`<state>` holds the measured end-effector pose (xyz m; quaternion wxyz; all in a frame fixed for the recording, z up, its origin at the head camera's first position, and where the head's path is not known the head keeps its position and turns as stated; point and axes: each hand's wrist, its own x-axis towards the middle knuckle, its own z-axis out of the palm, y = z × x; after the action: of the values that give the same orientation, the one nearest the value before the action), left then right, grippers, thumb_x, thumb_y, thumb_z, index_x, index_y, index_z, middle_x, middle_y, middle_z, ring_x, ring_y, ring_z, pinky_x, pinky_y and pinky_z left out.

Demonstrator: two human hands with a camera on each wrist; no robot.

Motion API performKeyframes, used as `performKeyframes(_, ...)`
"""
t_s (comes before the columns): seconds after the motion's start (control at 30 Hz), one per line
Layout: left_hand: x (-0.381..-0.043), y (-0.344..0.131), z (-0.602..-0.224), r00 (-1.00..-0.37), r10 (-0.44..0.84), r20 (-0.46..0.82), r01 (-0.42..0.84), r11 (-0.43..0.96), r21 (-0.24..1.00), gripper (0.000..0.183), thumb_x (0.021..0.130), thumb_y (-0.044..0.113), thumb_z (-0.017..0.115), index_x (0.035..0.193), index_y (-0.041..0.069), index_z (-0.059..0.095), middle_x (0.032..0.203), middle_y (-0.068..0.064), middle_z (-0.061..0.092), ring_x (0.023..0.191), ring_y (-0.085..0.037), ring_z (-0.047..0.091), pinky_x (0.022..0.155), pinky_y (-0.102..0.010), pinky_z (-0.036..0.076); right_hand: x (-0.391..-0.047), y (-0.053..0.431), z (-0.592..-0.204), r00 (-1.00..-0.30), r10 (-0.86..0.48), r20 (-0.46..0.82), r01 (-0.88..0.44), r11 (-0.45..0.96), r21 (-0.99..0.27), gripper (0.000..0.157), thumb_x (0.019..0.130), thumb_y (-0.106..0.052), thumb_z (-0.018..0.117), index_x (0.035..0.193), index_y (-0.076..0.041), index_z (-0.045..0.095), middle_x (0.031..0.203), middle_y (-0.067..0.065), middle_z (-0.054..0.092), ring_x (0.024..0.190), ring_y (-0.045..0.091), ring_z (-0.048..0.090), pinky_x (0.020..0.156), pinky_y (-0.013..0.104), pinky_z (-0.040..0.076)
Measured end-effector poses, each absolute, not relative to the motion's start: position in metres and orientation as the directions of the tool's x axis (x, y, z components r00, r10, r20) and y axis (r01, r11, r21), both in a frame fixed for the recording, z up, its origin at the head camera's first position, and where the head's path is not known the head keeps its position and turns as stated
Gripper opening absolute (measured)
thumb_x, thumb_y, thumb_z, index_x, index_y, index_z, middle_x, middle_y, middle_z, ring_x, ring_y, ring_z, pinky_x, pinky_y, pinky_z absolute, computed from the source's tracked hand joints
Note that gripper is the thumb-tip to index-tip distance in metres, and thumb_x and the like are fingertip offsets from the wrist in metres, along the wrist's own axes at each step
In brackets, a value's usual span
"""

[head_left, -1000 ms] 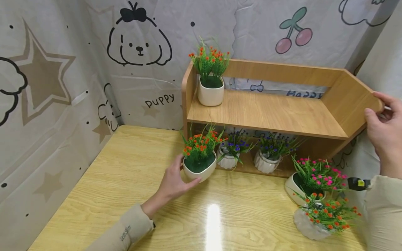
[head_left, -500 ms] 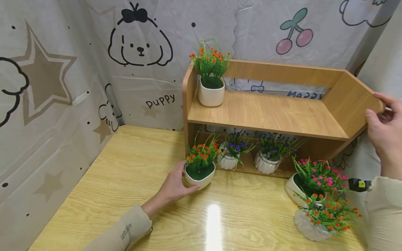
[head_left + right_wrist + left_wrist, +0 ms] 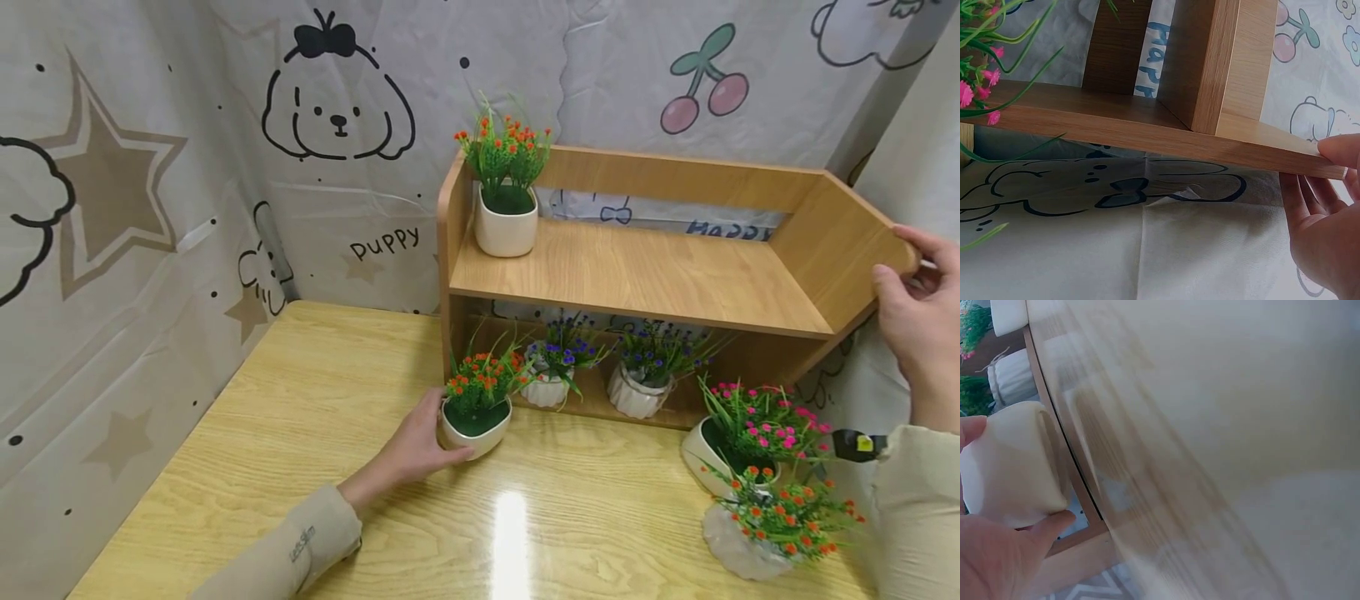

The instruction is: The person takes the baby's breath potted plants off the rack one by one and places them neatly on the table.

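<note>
In the grip of the left hand (image 3: 415,440), an orange-flowered white pot (image 3: 480,437) is held over the tabletop (image 3: 337,358) before a two-tier wooden shelf (image 3: 637,262) whose right panel (image 3: 836,250) is pinched by the right hand (image 3: 926,321), with two purple-flowered pots (image 3: 639,396) set on its lower tier (image 3: 594,398).

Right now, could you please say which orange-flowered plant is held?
The plant in the left hand, before the lower shelf; neither hand holds the upper-shelf plant or the far-right plant.
</note>
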<state>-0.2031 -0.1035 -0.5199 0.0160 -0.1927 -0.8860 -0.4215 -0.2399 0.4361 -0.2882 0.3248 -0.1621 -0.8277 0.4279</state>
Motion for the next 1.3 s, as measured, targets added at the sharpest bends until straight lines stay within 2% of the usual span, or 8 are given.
performKeyframes(0.33, -0.206, -0.108, -0.522, -0.914, 0.361, 0.186, 0.376, 0.579, 0.724, 0.092, 0.076, 0.03, 0.092, 0.146, -0.001, 0.042, 0.138, -0.015, 0.053, 0.129, -0.03, 0.056, 0.112, -0.049, 0.048, -0.24, 0.436, -0.287, -0.738, 0.546, 0.397, -0.014, 0.575, -0.818, 0.054, 0.103, -0.012, 0.048, 0.151, -0.038, 0.05, 0.129, -0.025, 0.042, 0.115, -0.006, 0.047, 0.115, 0.019, 0.04)
performKeyframes(0.67, -0.207, -0.111, -0.523, -0.914, 0.384, 0.133, 0.351, 0.581, 0.734, 0.101, 0.075, 0.031, 0.093, 0.153, 0.002, 0.035, 0.145, -0.015, 0.05, 0.137, -0.03, 0.051, 0.119, -0.048, 0.041, -0.239, 0.436, -0.288, -0.731, 0.537, 0.421, -0.057, 0.567, -0.822, 0.055, 0.101, -0.008, 0.049, 0.149, -0.034, 0.054, 0.119, -0.027, 0.039, 0.108, -0.008, 0.046, 0.108, 0.015, 0.041)
performKeyframes(0.97, -0.21, -0.115, -0.527, -0.9, 0.415, 0.133, 0.372, 0.571, 0.732, 0.107, 0.075, 0.031, 0.093, 0.157, 0.005, 0.03, 0.155, -0.015, 0.045, 0.144, -0.03, 0.046, 0.123, -0.048, 0.037, -0.239, 0.435, -0.287, -0.724, 0.539, 0.43, -0.073, 0.56, -0.825, 0.055, 0.101, -0.006, 0.049, 0.148, -0.033, 0.055, 0.118, -0.027, 0.04, 0.107, -0.008, 0.047, 0.103, 0.013, 0.041)
performKeyframes(1.3, -0.209, -0.116, -0.527, -0.894, 0.425, 0.143, 0.387, 0.57, 0.725, 0.109, 0.077, 0.035, 0.092, 0.159, 0.004, 0.027, 0.157, -0.018, 0.042, 0.145, -0.034, 0.044, 0.122, -0.052, 0.037, -0.241, 0.436, -0.291, -0.718, 0.535, 0.445, -0.062, 0.588, -0.807, 0.054, 0.102, -0.008, 0.048, 0.149, -0.034, 0.053, 0.121, -0.028, 0.041, 0.112, -0.007, 0.048, 0.109, 0.016, 0.041)
